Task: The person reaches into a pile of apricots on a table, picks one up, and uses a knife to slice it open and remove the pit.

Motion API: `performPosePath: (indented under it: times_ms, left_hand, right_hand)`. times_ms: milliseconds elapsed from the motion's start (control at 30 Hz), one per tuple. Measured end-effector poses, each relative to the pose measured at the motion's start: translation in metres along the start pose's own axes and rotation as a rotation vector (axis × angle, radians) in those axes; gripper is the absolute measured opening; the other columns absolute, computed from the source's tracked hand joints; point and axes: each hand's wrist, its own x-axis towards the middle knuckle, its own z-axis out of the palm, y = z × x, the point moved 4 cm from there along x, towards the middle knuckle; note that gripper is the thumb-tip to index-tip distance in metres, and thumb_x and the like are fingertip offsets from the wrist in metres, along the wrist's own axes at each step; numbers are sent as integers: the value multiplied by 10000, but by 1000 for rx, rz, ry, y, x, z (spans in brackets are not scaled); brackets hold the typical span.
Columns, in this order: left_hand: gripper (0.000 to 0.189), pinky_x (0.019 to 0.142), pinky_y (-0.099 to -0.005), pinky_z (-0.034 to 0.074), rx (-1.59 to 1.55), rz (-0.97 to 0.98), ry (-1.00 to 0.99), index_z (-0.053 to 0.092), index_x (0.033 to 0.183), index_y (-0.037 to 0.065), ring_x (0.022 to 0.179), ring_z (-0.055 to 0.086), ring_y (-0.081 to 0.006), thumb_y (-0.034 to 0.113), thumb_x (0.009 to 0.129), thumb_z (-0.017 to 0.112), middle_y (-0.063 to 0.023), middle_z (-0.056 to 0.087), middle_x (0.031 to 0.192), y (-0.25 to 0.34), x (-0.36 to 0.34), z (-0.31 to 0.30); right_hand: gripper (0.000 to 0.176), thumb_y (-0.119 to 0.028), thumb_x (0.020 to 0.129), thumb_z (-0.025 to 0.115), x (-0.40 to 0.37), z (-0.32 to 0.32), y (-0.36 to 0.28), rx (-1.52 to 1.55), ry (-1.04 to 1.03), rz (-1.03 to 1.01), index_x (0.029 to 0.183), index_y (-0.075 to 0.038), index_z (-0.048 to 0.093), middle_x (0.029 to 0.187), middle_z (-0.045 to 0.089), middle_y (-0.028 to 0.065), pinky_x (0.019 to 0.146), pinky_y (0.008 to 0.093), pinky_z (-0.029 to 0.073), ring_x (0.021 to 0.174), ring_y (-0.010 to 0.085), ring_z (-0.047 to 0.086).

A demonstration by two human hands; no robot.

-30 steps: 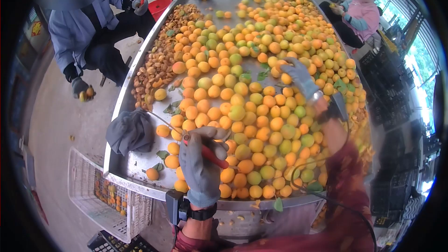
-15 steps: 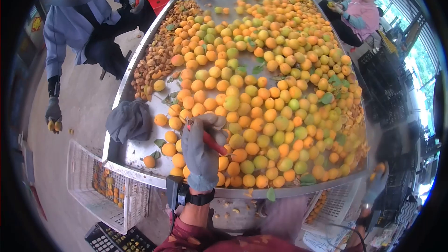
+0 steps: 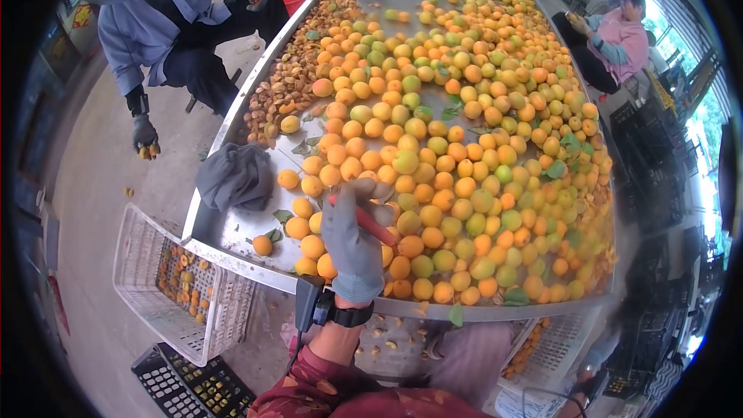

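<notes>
As the left hand (image 3: pixel 350 236) clasps a tool (image 3: pixel 377 227) over the table (image 3: pixel 224 241), the right hand (image 3: pixel 600 354), fingers unreadable, seems mid-reach beside it, next needing fruit (image 3: pixel 410 245).

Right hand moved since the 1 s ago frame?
Yes. Against the metal table, the right hand went from over the fruit rightward and towards the wearer, past the table's near right corner.

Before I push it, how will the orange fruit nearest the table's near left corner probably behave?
The orange fruit probably rolls easily, being round on bare metal tabletop. The table's raised rim may stop it. It looks smooth, so may feel slippery.
</notes>
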Motion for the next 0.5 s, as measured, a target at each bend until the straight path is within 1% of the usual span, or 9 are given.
performPosePath:
  times_ms: [67, 100, 167, 200, 267, 333, 367, 433, 500]
  left_hand:
    - [364, 575, -245, 427, -52, -17, 34, 574, 1037, -4, 617, 479, -99, 308, 1008, 390, -90, 635, 904, -3, 2, -5]
    - [228, 619, -282, 456, -21, 7, 38, 575, 1074, 6, 715, 534, -159, 128, 917, 464, -95, 631, 931, -10, 2, -9]
    - [295, 664, -319, 484, 7, 34, 46, 575, 1111, 16, 812, 589, -219, -52, 825, 538, -101, 627, 957, -13, 4, -13]
    - [223, 608, -277, 451, 134, 112, 82, 576, 1069, 13, 714, 536, -160, 133, 917, 466, -97, 630, 933, -9, 5, -14]
    - [359, 552, -235, 417, 262, 190, 125, 578, 1027, 10, 615, 482, -101, 319, 1008, 394, -93, 633, 909, -1, 6, -13]
    - [362, 541, -226, 418, -32, 12, 167, 575, 1026, 10, 614, 489, -100, 323, 1008, 394, -95, 636, 910, 5, 7, -14]
    - [363, 538, -223, 419, -130, -46, 186, 575, 1026, 10, 613, 492, -100, 324, 1008, 394, -96, 637, 911, 7, 8, -15]
    - [366, 531, -220, 422, -167, -58, 170, 572, 1027, 9, 611, 496, -98, 327, 1009, 391, -98, 639, 916, 8, 11, -17]
    - [370, 530, -220, 424, -150, -38, 170, 570, 1027, 8, 609, 495, -96, 330, 1010, 388, -100, 642, 915, 5, 14, -20]
  right_hand:
    - [434, -181, 919, 519, 15, -25, -97, 312, 136, -143, 1296, 30, 488, 1286, 528, 225, 988, 394, 418, 1151, 349, 529]
    - [425, -194, 940, 497, 26, -26, -134, 383, 144, -225, 1298, 34, 484, 1286, 526, 209, 1006, 371, 393, 1171, 327, 517]
    - [399, -190, 959, 478, 37, -25, -214, 561, 119, -303, 1288, 35, 491, 1268, 538, 180, 1015, 347, 377, 1177, 295, 516]
    - [379, -173, 957, 483, 29, -26, -264, 669, 84, -299, 1276, 32, 502, 1249, 551, 167, 1008, 346, 386, 1162, 287, 527]
    - [351, -130, 941, 512, -9, -61, -379, 333, 38, -598, 1254, 30, 519, 1215, 569, 148, 968, 341, 425, 1120, 258, 556]
    - [320, -91, 919, 534, -31, -34, -443, 802, 4, -930, 1221, 15, 548, 1183, 586, 140, 921, 333, 458, 1081, 241, 575]
    - [308, -75, 904, 552, -45, -32, -480, 774, -85, -980, 1205, -13, 565, 1179, 589, 137, 894, 322, 474, 1066, 240, 582]
    - [303, -102, 892, 569, -76, -20, -542, 920, -231, -1140, 1187, -32, 575, 1163, 594, 147, 902, 346, 469, 1048, 279, 585]
    - [314, -139, 874, 593, -100, -6, -596, 837, -303, -1263, 1171, -39, 579, 1139, 593, 158, 915, 381, 456, 1040, 317, 573]
